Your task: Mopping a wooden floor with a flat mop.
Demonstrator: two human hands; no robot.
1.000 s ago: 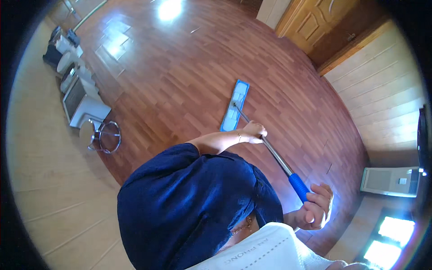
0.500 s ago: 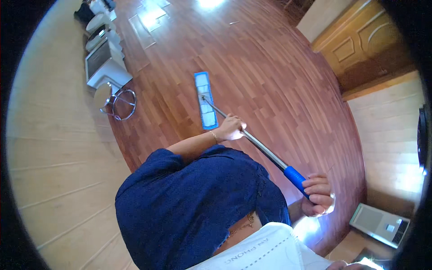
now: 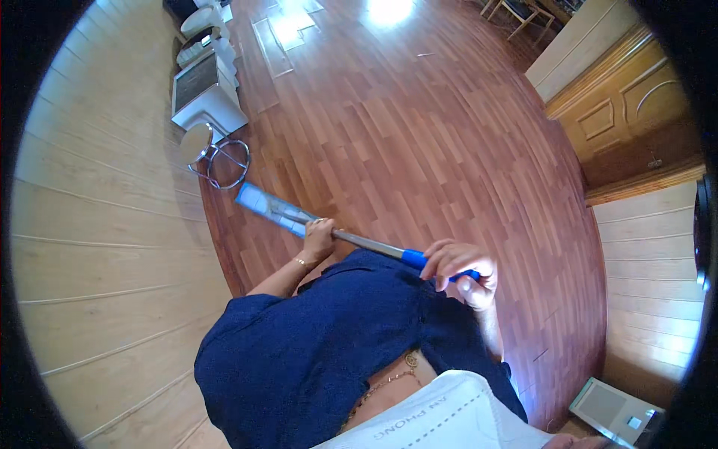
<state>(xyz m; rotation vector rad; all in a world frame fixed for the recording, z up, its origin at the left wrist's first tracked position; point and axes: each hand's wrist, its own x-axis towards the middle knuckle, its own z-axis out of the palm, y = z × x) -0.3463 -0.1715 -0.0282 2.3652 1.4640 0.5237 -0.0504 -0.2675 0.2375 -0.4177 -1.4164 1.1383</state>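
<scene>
A flat mop [image 3: 366, 243] with a metal pole and a blue grip slants across in front of my body. My left hand [image 3: 320, 238] is closed round the lower pole, a bracelet at its wrist. Up at the blue grip, my right hand [image 3: 462, 271] has its fingers curled over the handle's end. The flat mop head [image 3: 273, 209], blue-edged with pale panels, lies on the wooden floor [image 3: 404, 172] left of centre, close to the wall. My left hand covers the joint end of the head in part.
A round-seated metal stool [image 3: 224, 161] stands by the left wall, just beyond the mop head. Behind it is a white cabinet-like unit [image 3: 213, 105] with a dark top. A wooden door [image 3: 613, 112] is on the right, a pale box-shaped appliance [image 3: 613, 408] at lower right.
The mop head has swung left and nearer, toward the stool and wall. Both hands moved left with the pole, the right one also farther forward. The view has shifted slightly.
</scene>
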